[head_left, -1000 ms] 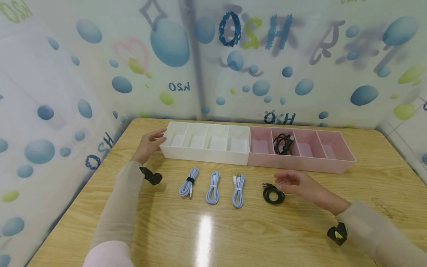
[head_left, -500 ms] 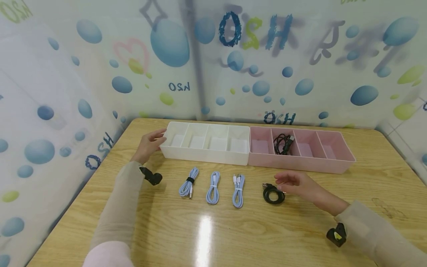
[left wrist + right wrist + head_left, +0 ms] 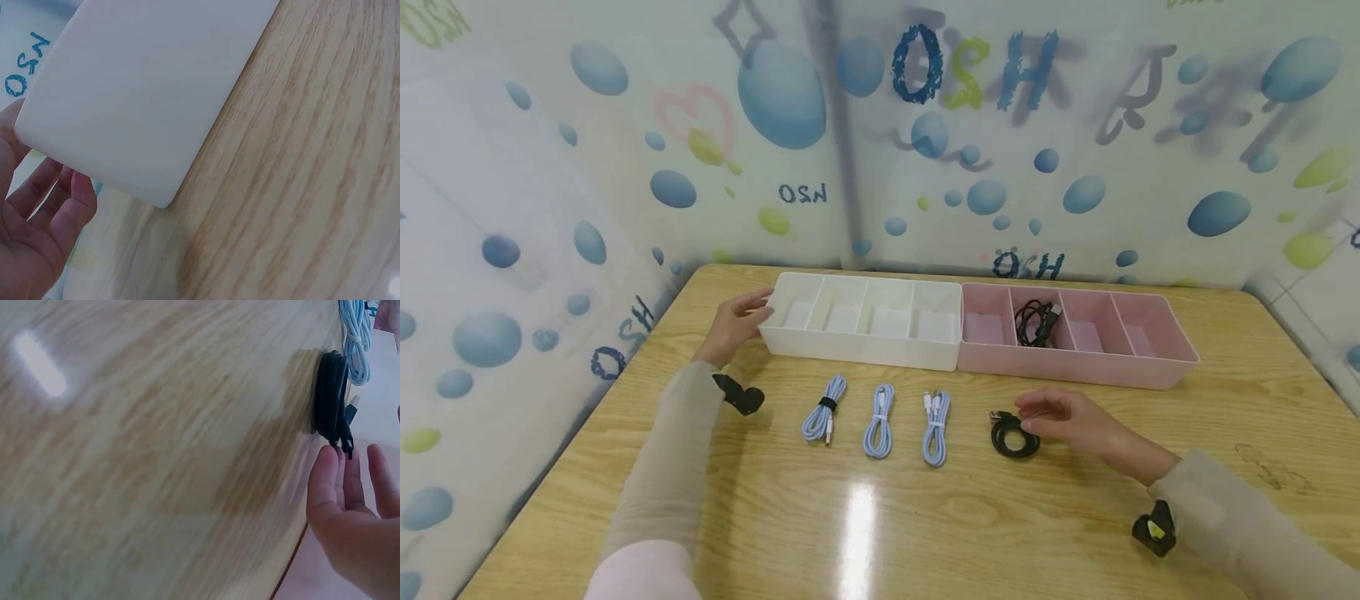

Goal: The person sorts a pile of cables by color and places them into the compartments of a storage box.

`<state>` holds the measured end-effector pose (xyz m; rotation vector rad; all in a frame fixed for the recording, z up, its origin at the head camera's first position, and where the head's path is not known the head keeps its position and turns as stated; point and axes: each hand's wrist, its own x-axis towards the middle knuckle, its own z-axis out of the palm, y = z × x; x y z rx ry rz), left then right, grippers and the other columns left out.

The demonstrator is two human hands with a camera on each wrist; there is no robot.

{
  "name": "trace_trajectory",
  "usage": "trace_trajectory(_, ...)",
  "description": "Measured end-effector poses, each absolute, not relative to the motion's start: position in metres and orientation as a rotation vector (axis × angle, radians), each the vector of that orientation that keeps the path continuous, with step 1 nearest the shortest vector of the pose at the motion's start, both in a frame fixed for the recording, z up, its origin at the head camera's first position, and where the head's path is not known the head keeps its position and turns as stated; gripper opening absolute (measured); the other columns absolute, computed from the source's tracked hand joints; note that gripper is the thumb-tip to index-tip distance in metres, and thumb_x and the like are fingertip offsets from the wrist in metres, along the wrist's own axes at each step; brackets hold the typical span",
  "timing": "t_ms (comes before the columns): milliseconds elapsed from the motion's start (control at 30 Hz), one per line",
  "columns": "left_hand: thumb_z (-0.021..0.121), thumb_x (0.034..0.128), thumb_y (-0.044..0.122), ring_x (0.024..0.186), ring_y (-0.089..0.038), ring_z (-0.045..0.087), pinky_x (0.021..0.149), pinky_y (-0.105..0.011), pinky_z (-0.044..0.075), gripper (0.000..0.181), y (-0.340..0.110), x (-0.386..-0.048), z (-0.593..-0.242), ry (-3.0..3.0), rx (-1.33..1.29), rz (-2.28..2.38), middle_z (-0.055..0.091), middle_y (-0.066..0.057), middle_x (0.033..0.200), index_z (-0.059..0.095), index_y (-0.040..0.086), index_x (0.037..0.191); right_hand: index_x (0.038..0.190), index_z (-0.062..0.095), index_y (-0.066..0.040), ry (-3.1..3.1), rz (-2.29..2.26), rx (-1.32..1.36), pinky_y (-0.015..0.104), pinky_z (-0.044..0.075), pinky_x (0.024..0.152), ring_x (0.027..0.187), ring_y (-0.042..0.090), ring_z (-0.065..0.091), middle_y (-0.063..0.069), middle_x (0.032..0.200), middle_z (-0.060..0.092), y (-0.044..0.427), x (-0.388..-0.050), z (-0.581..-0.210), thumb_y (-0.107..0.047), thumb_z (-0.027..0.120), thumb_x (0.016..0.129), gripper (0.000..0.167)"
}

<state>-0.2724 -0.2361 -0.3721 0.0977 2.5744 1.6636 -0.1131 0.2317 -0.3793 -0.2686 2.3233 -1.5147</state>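
My left hand rests its fingers against the left end of a white divided box; in the left wrist view its fingertips meet the box's rim. Beside a coiled black USB cable hovers my right hand, fingers loosely bent and thumb close to the coil. From the right wrist, that hand shows parted fingers with nothing gripped, and the cable's plug sits near the fingertips. Three bundled light blue cables, a left one, a middle one and a right one, lie in front of the white box.
A pink divided box adjoins the white box's right end. Its second compartment from the left contains a black cable. Both stand near the back of the wooden table, before a patterned curtain.
My right hand has shifted very slightly left, toward the black cable. The left hand, the boxes and the cables have stayed where they were.
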Motion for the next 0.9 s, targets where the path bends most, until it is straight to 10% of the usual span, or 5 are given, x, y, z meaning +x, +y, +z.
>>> trace_trajectory(900, 0.05, 0.0909, 0.014, 0.102, -0.024, 0.04, 0.072, -0.03, 0.045, 0.046, -0.227, -0.261, -0.355, 2.518, 0.051, 1.682, 0.036, -0.021, 0.131, 0.037, 0.006, 0.135, 0.118, 0.048, 0.01, 2.313, -1.465, -0.249, 0.025, 0.046, 0.074, 0.098, 0.023, 0.052, 0.02, 0.112, 0.053, 0.231, -0.116, -0.388, -0.019, 0.062, 0.083, 0.047)
